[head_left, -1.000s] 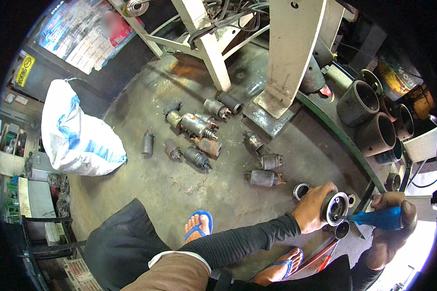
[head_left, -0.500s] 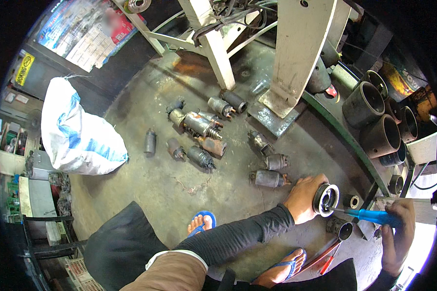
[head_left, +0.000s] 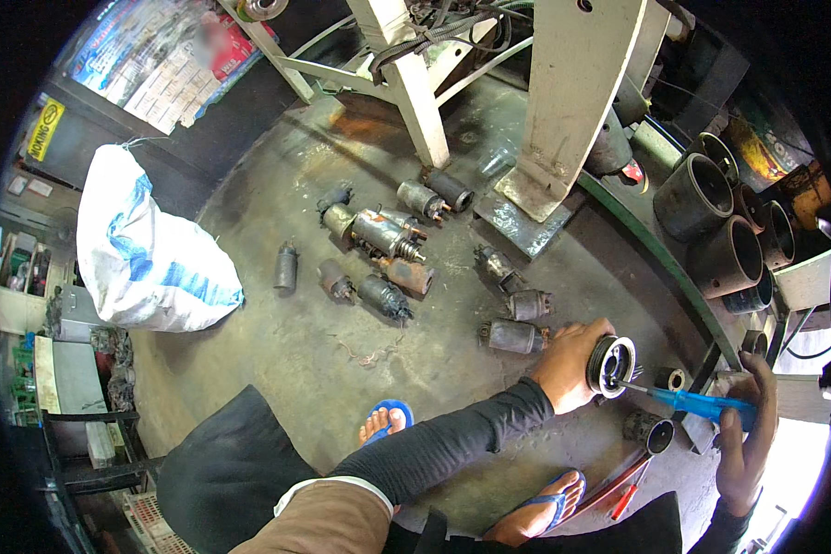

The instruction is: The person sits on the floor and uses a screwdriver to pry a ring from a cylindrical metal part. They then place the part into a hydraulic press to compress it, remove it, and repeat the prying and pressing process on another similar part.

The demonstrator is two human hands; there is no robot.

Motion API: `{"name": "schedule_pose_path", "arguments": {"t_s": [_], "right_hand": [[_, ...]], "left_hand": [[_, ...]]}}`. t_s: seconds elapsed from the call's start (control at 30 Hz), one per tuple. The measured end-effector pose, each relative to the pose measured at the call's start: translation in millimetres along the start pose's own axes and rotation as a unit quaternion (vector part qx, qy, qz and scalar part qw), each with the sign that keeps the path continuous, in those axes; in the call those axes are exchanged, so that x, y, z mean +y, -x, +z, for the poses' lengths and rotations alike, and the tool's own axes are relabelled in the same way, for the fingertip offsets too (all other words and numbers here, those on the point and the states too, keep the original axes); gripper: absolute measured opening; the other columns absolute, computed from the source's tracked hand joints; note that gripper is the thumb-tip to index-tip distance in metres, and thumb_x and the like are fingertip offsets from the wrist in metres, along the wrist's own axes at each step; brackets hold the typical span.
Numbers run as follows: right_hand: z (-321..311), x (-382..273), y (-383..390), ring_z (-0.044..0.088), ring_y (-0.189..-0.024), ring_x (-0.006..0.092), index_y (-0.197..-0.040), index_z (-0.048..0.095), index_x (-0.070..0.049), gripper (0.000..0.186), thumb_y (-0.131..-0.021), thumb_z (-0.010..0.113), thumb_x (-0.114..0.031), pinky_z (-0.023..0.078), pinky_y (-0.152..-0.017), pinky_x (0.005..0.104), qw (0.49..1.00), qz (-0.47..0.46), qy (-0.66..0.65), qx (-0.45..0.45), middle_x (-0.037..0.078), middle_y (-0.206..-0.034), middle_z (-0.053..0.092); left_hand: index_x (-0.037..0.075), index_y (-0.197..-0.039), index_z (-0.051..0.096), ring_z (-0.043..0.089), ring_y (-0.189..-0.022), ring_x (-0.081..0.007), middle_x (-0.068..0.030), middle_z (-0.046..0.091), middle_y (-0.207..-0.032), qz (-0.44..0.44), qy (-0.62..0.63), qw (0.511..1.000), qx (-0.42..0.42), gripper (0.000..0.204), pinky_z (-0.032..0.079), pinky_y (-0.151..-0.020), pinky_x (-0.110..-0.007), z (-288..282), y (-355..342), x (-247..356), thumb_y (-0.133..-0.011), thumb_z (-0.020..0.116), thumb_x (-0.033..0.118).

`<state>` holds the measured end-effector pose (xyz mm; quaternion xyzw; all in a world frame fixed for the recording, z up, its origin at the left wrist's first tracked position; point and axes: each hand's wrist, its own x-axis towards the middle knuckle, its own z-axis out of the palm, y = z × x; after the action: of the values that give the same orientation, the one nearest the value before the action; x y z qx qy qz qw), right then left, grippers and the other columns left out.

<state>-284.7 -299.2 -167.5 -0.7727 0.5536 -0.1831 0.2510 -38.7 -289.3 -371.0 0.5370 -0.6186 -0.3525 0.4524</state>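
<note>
My left hand [head_left: 574, 367] grips a round, hollow metal part [head_left: 602, 349] with a grooved dark side, its pale rim turned to the right. A screwdriver [head_left: 697, 403] with a blue handle reaches into that opening with its thin shaft, the tip at the inner face. My right hand [head_left: 750, 434] holds the handle end between thumb and fingers, the fingers loosely bent. Just below the part, a short metal cylinder [head_left: 651, 432] lies on the floor, and a small metal ring [head_left: 671, 379] is close to the shaft.
Several greasy cylindrical motor parts [head_left: 388, 235] lie on the concrete floor. A white and blue sack [head_left: 148, 258] stands at left. Pale metal legs [head_left: 577, 102] rise at the back. Large metal sleeves [head_left: 692, 198] line the right. A red-handled tool [head_left: 624, 501] rests near my foot.
The round part has shifted slightly left and up in my left hand. My right hand has moved a little left, its fingers looser and more raised around the screwdriver handle.
</note>
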Motion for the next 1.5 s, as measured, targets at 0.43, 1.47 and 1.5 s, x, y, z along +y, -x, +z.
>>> {"name": "schedule_pose_path", "arguments": {"t_s": [0.43,1.47,1.5], "right_hand": [[-3,-7,5,0.063,-0.076,0.0314,-0.123,0.063,0.002,0.032,-0.100,0.052,-0.016,0.048,-0.073,0.0390,0.996,-0.086,0.029,-0.027,0.018,-0.090,0.065],[11,-10,13,0.065,-0.075,0.0379,-0.128,0.060,0.002,0.036,-0.094,0.066,-0.010,0.054,-0.070,0.0399,1.000,-0.003,-0.014,-0.025,0.018,-0.089,0.063],[10,-5,11,0.065,-0.075,0.0379,-0.129,0.059,0.001,0.037,-0.094,0.065,-0.010,0.054,-0.069,0.0408,0.997,-0.070,0.005,-0.027,0.018,-0.088,0.063]], "left_hand": [[0.009,-0.113,0.059,0.064,-0.102,-0.0418,-0.0163,0.068,-0.104,0.017,-0.040,0.999,-0.011,0.050,0.050,-0.087,-0.048,-10,-6,4,-0.071,0.085,0.014],[0.011,-0.114,0.062,0.063,-0.105,-0.0381,-0.0119,0.070,-0.107,0.041,-0.058,0.995,-0.071,0.052,0.047,-0.093,-0.046,-14,-9,-15,-0.069,0.087,0.015],[0.011,-0.114,0.062,0.063,-0.105,-0.0379,-0.0116,0.070,-0.107,0.042,-0.060,0.995,-0.073,0.051,0.047,-0.093,-0.046,-15,-9,-15,-0.069,0.087,0.015]]}}
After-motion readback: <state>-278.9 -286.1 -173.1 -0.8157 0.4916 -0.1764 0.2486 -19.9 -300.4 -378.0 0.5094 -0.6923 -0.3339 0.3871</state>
